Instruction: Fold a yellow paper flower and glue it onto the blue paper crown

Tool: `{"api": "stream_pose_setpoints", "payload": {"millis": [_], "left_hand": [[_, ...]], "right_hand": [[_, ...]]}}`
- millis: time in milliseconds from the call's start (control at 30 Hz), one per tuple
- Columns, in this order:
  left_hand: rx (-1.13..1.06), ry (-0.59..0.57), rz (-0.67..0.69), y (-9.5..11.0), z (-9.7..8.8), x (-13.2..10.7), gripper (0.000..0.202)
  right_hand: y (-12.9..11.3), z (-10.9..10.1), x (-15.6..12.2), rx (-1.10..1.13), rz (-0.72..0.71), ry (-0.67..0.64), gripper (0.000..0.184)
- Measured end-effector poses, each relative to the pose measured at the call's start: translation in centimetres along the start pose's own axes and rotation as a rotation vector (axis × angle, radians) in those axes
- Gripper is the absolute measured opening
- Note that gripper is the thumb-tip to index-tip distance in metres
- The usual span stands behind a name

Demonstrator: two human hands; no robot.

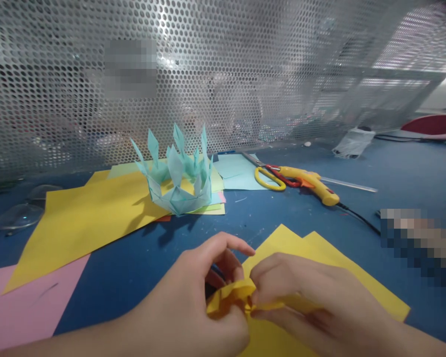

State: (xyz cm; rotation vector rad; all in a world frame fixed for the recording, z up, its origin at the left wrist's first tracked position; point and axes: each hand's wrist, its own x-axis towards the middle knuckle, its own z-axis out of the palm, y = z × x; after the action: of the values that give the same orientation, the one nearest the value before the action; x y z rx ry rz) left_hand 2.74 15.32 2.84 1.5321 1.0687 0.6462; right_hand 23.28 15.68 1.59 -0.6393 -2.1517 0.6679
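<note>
My left hand (211,292) pinches a small folded piece of yellow paper (232,296) between thumb and fingers, its index finger raised and curved over it. My right hand (301,292) grips the same folded paper from the other side, thumb and fingertips pressed together at its crease. Part of the paper is hidden inside both hands. Beneath them lie flat yellow sheets (357,275). Beyond my hands stands a light-blue folded paper crown (178,191) with pointed tips, resting on sheets of coloured paper.
A large yellow sheet (92,213) and a pink sheet (29,302) lie at left, near eyeglasses (18,218). Scissors (271,178), a yellow glue gun (315,183) with a cord, and a light-blue sheet (238,173) are at back right. A perforated metal panel (223,74) borders the table.
</note>
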Motion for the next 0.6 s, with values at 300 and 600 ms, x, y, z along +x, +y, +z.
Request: {"api": "stream_pose_setpoints", "payload": {"millis": [300,600], "left_hand": [[-0.143,-0.071,-0.24,1.7,-1.1,0.3,0.03],[-0.519,-0.124,-0.352,1.0,-0.6,0.4,0.026]], "right_hand": [[-0.7,0.5,-0.2,0.344,0.276,0.14,0.031],[-1.3,0.3,-0.3,0.182,0.137,0.085,0.047]]}}
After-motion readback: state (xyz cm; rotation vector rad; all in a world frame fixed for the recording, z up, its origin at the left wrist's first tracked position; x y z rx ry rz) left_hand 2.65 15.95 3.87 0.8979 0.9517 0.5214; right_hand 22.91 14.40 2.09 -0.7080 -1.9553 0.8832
